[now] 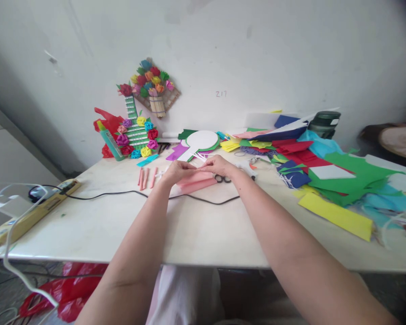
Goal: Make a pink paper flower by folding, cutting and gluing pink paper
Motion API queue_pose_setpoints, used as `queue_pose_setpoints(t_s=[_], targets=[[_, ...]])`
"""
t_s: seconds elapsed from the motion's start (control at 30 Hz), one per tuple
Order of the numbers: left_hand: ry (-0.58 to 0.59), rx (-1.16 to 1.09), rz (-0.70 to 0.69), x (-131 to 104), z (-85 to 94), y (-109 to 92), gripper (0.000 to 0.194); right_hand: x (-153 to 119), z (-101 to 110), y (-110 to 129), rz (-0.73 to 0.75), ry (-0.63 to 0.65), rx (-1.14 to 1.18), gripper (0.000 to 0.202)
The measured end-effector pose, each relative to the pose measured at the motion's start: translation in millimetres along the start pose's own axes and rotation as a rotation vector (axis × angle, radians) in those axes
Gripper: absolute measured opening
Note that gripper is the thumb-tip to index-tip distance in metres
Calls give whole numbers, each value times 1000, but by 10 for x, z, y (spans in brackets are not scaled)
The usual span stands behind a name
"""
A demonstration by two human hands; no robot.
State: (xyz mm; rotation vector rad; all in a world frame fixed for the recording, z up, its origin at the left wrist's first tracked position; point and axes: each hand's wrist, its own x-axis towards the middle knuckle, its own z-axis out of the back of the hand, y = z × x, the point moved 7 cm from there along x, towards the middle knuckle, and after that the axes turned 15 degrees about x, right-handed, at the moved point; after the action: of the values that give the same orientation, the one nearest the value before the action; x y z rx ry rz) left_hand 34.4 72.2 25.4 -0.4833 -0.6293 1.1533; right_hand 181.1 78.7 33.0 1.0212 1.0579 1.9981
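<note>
Both of my hands meet over the middle of the table, fingertips pinched together. My left hand (pixel 179 172) and my right hand (pixel 218 165) hold a thin piece of pink paper between them, mostly covered by the fingers. Just beneath lies a folded sheet of pink crepe paper (pixel 196 183). Scissors with dark handles (pixel 222 179) rest beside it, under my right wrist. Left of my left hand are several rolled pink paper strips (pixel 145 178). Behind the hands, a white round paddle-shaped cutout (pixel 202 141) lies over green and purple pieces.
A black cable (pixel 101 195) crosses the table from a yellow power strip (pixel 37 212). At the left back stand a glue bottle (pixel 110 142) and a guitar-shaped craft with paper flowers (pixel 137 133). Coloured sheets (pixel 352 176) and a dark green cup (pixel 324 124) fill the right.
</note>
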Motion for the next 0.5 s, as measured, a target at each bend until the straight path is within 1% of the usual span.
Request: queue_pose_setpoints(t_s=[0.17,0.4,0.5], targets=[[-14,-8,-12,2,8,-18,38,1,25,-20,-2,-15,30,27],[3,105,-9,-10,7,-73,43,-7,47,18,-12,-41,26,27],[7,146,-21,-16,12,-104,42,-26,73,30,-24,-60,70,28]])
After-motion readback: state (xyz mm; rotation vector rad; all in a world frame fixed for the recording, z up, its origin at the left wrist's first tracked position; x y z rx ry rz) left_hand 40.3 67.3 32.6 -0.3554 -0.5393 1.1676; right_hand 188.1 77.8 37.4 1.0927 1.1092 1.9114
